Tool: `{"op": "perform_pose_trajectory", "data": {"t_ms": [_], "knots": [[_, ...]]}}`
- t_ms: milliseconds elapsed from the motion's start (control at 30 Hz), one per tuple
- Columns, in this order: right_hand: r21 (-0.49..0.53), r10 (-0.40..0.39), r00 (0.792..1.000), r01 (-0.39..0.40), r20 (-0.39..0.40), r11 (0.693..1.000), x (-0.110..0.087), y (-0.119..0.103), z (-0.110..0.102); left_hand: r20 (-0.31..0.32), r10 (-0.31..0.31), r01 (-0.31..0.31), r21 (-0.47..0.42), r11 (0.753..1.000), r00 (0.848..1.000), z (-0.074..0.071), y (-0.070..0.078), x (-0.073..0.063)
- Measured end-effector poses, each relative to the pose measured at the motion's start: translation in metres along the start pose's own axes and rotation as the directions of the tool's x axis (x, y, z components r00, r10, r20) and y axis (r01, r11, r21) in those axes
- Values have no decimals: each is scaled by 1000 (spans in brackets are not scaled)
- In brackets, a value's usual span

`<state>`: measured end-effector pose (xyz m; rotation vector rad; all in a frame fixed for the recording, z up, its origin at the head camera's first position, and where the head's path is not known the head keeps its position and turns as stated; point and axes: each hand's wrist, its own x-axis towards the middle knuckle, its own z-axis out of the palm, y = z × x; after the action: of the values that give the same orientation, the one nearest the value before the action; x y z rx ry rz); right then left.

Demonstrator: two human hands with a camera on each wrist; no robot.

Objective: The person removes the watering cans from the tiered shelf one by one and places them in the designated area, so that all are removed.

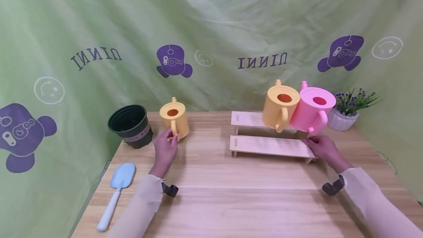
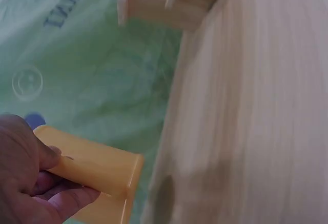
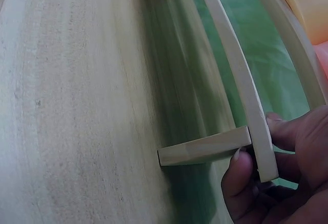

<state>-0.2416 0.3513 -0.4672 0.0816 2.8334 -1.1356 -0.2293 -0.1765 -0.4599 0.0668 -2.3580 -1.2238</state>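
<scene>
Head view: left hand (image 1: 165,151) on the handle (image 1: 173,127) of a yellow watering can (image 1: 183,120), right hand (image 1: 325,150) on a 2-tier wooden stand (image 1: 261,144).
We find the left thumb and fingers closed around the handle, the can upright near the back edge of the table (image 1: 211,197), beside a dark green pot (image 1: 129,129); we cannot tell whether the can's base is clear of the surface. The right thumb and fingers pinch the right end of the front plank (image 3: 262,152) with no visible slack. On the rear tier (image 1: 248,119), a pink can (image 1: 307,112) and a 2nd yellow can (image 1: 272,111) appear to stand side by side, touching. In our judgement the chief hazard is the stand: a tug or tilt by the right hand could topple both cans. A handle-only grip could also let the held can swing against the pot.
</scene>
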Motion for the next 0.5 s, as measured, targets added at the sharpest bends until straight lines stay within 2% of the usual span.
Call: {"op": "perform_pose_trajectory", "data": {"t_ms": [200,367,500], "knots": [[19,22,1000,-22,13,1000,1,0,1,-23,-104,105,46,993,994,-15,-25,-5],[20,39,998,-40,40,999,0,-1,-2,-37,-109,110,49,993,993,-17,-37,-9],[21,45,997,-46,55,999,-1,0,-2,-46,-107,109,52,993,993,-16,-38,-11]]}}
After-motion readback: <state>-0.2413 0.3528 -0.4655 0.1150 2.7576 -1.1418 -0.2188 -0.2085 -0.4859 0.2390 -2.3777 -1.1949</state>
